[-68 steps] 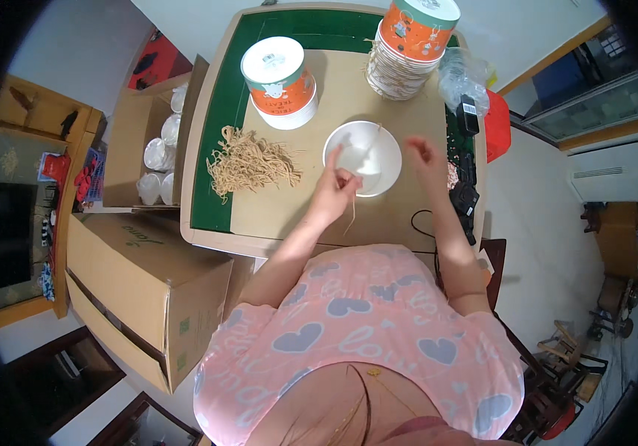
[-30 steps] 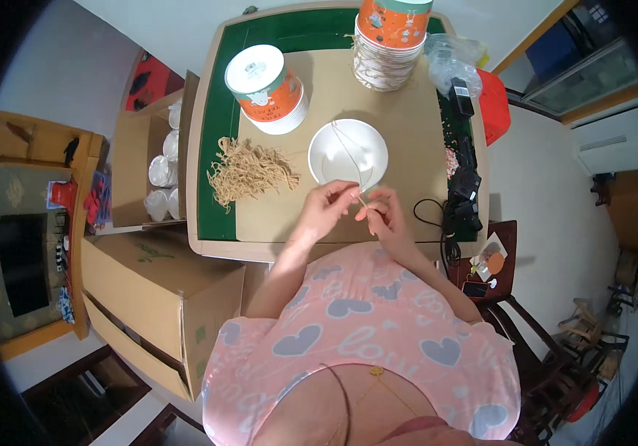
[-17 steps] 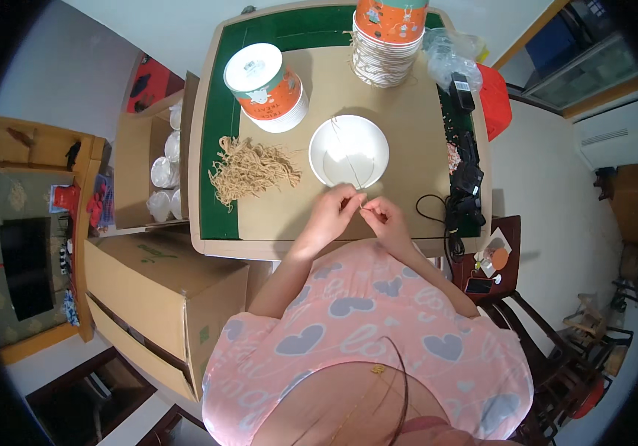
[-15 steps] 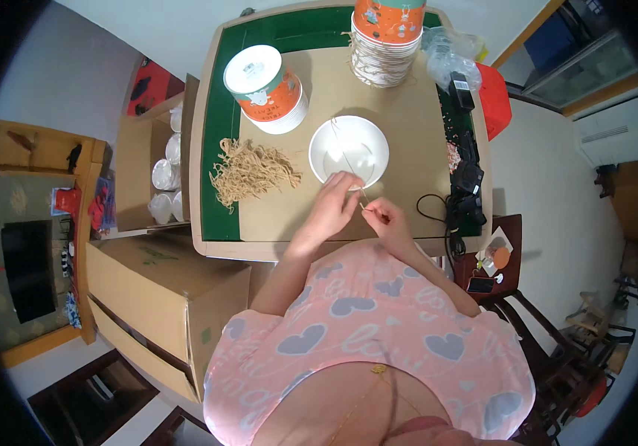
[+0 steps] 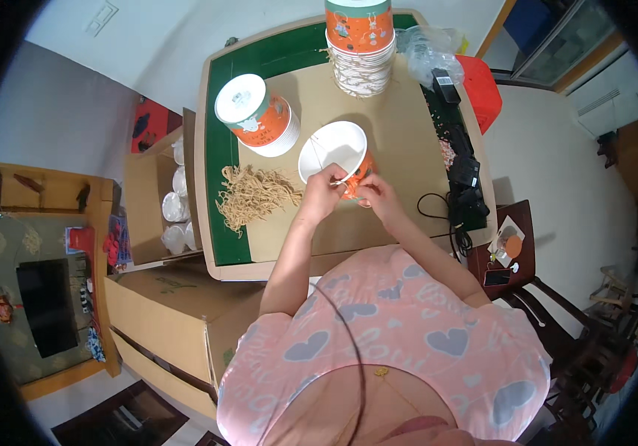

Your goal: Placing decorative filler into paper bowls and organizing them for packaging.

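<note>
A white-lined paper bucket [image 5: 345,145] with an orange printed outside is tilted before me, its mouth facing left and up. A thin string [image 5: 317,151] crosses its opening. My left hand [image 5: 323,195] is closed on the near rim, thumb and fingers pinching it. Fingertips of my right hand [image 5: 380,201] are pinched together against the orange outer wall; whatever lies between them is too small to make out. To the left lies a loose heap of tan paper twine cords [image 5: 256,195].
Behind the heap stands an upside-down stack of orange buckets [image 5: 263,123]; a taller stack [image 5: 363,63] stands at the back. Black adapters and cables [image 5: 466,175] line the right edge, with a plastic bag [image 5: 430,52] behind. Left of the table are open cartons [image 5: 152,178].
The bucket has tipped, so its orange side now shows toward the right. My left hand has come to its rim, and my right hand has moved up against its outer wall. The view has shifted slightly.
</note>
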A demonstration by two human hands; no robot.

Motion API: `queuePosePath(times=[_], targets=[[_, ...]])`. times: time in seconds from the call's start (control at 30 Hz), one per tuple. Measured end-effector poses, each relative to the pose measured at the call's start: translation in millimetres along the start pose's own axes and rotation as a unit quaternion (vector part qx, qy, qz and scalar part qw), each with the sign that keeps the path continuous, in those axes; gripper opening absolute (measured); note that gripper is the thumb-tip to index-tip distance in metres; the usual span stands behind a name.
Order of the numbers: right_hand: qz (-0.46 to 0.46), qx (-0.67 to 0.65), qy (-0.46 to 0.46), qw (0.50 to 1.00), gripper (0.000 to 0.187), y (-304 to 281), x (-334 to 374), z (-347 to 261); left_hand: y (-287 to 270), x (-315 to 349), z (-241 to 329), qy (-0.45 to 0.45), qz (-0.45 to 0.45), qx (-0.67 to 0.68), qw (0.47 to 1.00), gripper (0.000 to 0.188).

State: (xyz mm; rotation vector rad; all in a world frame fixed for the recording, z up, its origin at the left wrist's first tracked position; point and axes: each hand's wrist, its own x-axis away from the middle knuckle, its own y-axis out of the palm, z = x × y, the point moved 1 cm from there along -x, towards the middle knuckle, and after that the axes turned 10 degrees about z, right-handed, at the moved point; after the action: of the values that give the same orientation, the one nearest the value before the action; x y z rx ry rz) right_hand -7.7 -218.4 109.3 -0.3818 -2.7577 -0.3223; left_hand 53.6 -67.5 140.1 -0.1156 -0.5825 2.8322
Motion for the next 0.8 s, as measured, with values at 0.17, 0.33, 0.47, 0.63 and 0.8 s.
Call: queuePosePath(times=[0.17,0.33,0.47,0.63,0.8], targets=[[0.001,-0.019,0.008,1.0,0.006,1.8,-7.4,1.1,2.1,2.6,11.0,-0.021,-0.025,0.011,0.999,0.03],[-0.01,-0.008,-0.002,1.0,0.005,0.5,-8.6,5.6,3.4,4.2,6.5,-0.021,-0.038,0.02,0.999,0.038],[0.018,-0.029,0.009,0.999,0.007,-0.8,-4.9,3.4,8.0,6.1,15.7,-0.024,-0.054,0.022,0.998,0.038],[0.022,0.021,0.014,0.999,0.009,-11.4,-6.1,12.6,15.6,10.3,14.3,0.019,-0.073,-0.001,0.997,0.036],[0.017,0.032,0.04,0.999,0.011,-31.9,-7.0,30.4,25.0,13.3,9.0,0.049,-0.122,-0.02,0.991,0.03]])
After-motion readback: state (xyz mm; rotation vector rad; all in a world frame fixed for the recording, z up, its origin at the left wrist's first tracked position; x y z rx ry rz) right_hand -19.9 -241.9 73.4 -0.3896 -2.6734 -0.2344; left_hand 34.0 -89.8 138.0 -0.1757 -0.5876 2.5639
